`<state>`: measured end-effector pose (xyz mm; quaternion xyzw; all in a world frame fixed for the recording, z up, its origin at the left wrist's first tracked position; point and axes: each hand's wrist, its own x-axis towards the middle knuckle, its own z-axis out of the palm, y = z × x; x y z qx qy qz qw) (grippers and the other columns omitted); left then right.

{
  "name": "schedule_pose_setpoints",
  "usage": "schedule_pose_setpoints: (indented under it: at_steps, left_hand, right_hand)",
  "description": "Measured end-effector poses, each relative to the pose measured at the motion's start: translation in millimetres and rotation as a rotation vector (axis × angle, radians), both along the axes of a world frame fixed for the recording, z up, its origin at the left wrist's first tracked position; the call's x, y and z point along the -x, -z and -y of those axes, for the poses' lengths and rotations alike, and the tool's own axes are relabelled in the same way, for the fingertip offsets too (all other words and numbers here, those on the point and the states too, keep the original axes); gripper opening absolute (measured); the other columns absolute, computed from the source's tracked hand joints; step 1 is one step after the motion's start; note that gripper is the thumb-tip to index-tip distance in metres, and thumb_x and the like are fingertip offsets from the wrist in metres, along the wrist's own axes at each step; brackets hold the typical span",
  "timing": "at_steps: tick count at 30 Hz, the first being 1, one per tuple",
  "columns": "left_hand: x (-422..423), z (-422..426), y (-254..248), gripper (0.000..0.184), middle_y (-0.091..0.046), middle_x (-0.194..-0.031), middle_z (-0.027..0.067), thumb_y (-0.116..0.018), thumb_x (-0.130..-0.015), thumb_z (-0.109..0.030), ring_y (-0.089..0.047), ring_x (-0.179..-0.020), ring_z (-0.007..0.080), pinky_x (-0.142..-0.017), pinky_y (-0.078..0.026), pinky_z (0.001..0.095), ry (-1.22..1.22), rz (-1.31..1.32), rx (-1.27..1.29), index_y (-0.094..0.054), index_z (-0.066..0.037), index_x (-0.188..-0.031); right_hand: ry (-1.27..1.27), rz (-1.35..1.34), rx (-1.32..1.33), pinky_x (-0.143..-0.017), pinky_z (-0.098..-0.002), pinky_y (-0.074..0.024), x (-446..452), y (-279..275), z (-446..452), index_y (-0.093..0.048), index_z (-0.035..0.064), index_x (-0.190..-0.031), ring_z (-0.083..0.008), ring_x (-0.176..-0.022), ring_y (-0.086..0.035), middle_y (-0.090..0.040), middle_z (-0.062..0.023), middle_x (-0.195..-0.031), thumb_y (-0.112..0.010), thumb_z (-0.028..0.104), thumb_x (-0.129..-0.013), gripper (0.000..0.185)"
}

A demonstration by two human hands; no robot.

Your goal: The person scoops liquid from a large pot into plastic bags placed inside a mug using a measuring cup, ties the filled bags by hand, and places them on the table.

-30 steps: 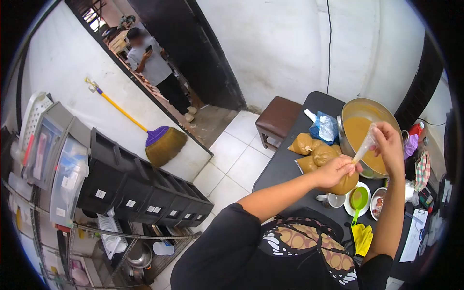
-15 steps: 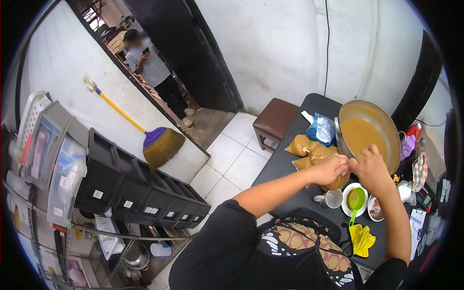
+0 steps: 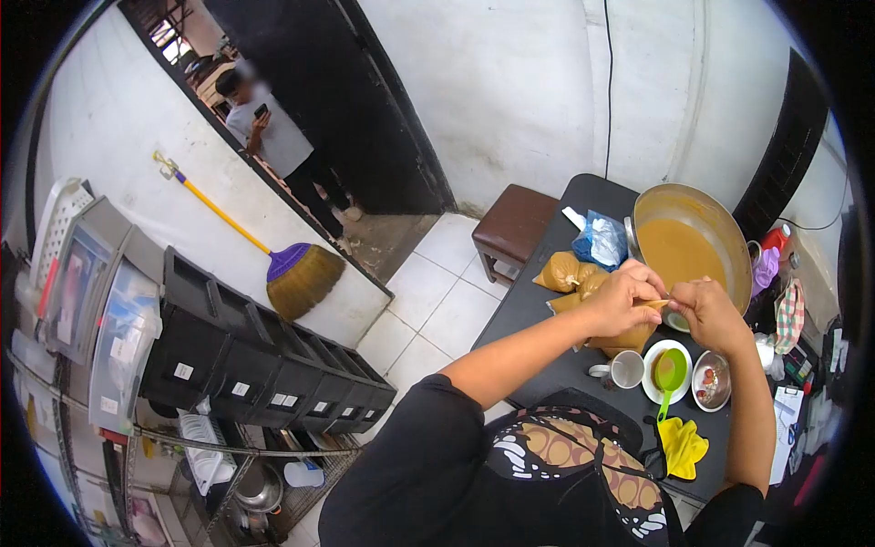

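Our left hand [image 3: 624,299] is nearly closed, fingertips pinching the gathered neck of a filled plastic bag [image 3: 624,343]. Our right hand [image 3: 711,314], fingers curled in, pinches the neck's tip just beside it. The bag's brown, bulging body shows below our left hand; whether it touches the black table [image 3: 570,365], we cannot tell.

Beyond: more filled bags [image 3: 558,272], beside a large metal pot [image 3: 688,246] of brown liquid. Nearer us: white mug [image 3: 626,369], green scoop [image 3: 671,369] over a white plate [image 3: 650,384], yellow cloth [image 3: 682,447]. Farther off, a person [image 3: 273,132] in the doorway holds a phone [image 3: 262,111].
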<state>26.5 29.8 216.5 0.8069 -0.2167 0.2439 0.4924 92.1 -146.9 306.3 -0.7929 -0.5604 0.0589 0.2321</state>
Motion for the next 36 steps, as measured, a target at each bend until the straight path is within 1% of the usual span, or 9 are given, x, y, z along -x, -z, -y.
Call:
schedule_pose_setpoints:
  at_steps: [5,15,19,21,24,27,31,35,36]
  left_hand:
    - [-12,-6,-2,0.017,-0.052,-0.082,0.0058,-0.078,-0.059,-0.018,-0.05,-0.081,0.0235,-0.073,-0.041,0.0345,-0.168,0.116,-0.167,-0.07,-0.01,-0.07]
    - [-51,1,-48,0.009,-0.058,-0.072,0.0042,-0.07,-0.071,-0.004,-0.056,-0.065,0.0117,-0.059,-0.044,0.0254,-0.131,-0.366,-0.388,-0.069,-0.005,-0.08]
    - [-76,20,-49,0.005,-0.059,-0.073,0.0037,-0.065,-0.073,-0.001,-0.055,-0.063,0.01,-0.057,-0.045,0.0247,-0.11,-0.491,-0.089,-0.068,-0.001,-0.078]
    - [-94,33,-54,0.005,-0.058,-0.073,0.0036,-0.063,-0.074,0.0,-0.055,-0.062,0.0092,-0.056,-0.045,0.024,-0.062,-0.319,-0.045,-0.067,0.002,-0.076]
    - [-99,61,-92,0.004,-0.057,-0.074,0.0036,-0.065,-0.075,-0.002,-0.055,-0.062,0.0095,-0.056,-0.044,0.023,0.279,-0.332,0.214,-0.065,0.002,-0.077]
    - [-89,84,-144,0.006,-0.056,-0.086,0.0052,-0.067,-0.075,-0.005,-0.055,-0.074,0.0122,-0.064,-0.046,0.0248,0.569,-0.35,0.347,-0.065,0.0,-0.078]
    - [-73,84,-178,0.006,-0.052,-0.109,0.0099,-0.067,-0.075,-0.007,-0.054,-0.092,0.017,-0.081,-0.045,0.0275,0.817,-0.326,0.357,-0.065,-0.001,-0.078]
    - [-48,60,-166,0.006,-0.05,-0.117,0.0098,-0.069,-0.072,-0.007,-0.053,-0.098,0.0177,-0.086,-0.042,0.0279,0.855,-0.412,0.474,-0.067,-0.004,-0.077]
    - [-41,53,-158,0.006,-0.05,-0.118,0.0102,-0.07,-0.071,-0.006,-0.051,-0.101,0.0192,-0.089,-0.04,0.0299,0.834,-0.325,0.462,-0.067,-0.004,-0.076]
  right_hand:
    - [0.043,-0.089,-0.019,-0.063,-0.0389,-0.0424,-11,21,5,-0.055,0.001,-0.076,-0.0328,-0.069,-0.055,-0.056,-0.0167,-0.07,-0.052,0.013,-0.084,0.015]
    - [0.191,-0.343,-0.355,-0.062,-0.0342,-0.0435,-36,64,8,-0.057,0.0028,-0.082,-0.0206,-0.065,-0.055,-0.056,-0.011,-0.069,-0.047,0.021,-0.089,0.022]
    - [0.496,-1.177,-0.717,-0.052,-0.0244,-0.0357,-7,56,2,-0.053,0.0038,-0.084,-0.0081,-0.055,-0.039,-0.038,0.0019,-0.059,-0.04,0.019,-0.093,0.022]
    - [0.513,-1.22,-1.083,-0.054,-0.024,-0.0371,9,64,-10,-0.051,0.0052,-0.09,-0.0093,-0.056,-0.039,-0.038,0.0023,-0.059,-0.04,0.02,-0.094,0.019]
    - [-0.026,-1.609,-1.489,-0.064,-0.0291,-0.0384,28,43,-6,-0.049,0.0138,-0.096,-0.0127,-0.062,-0.044,-0.039,0.0027,-0.06,-0.041,0.023,-0.095,0.012]
    - [-0.44,-1.562,-1.523,-0.065,-0.0293,-0.0382,30,19,-4,-0.05,0.0148,-0.096,-0.0134,-0.063,-0.045,-0.04,0.0028,-0.06,-0.042,0.024,-0.095,0.012]
    - [-0.733,-0.947,-1.208,-0.071,-0.0316,-0.0472,-28,22,5,-0.05,0.01,-0.108,-0.015,-0.079,-0.055,-0.055,-0.0014,-0.075,-0.044,0.028,-0.094,0.023]
    - [0.057,-0.942,-0.994,-0.074,-0.0316,-0.0498,-29,11,48,-0.061,0.0037,-0.1,-0.0187,-0.085,-0.061,-0.061,-0.0077,-0.096,-0.052,0.019,-0.087,0.022]
    - [-0.09,-0.364,-0.94,-0.071,-0.0331,-0.0485,-18,-16,42,-0.064,0.0035,-0.09,-0.0198,-0.081,-0.062,-0.063,-0.0065,-0.089,-0.059,0.017,-0.081,0.017]
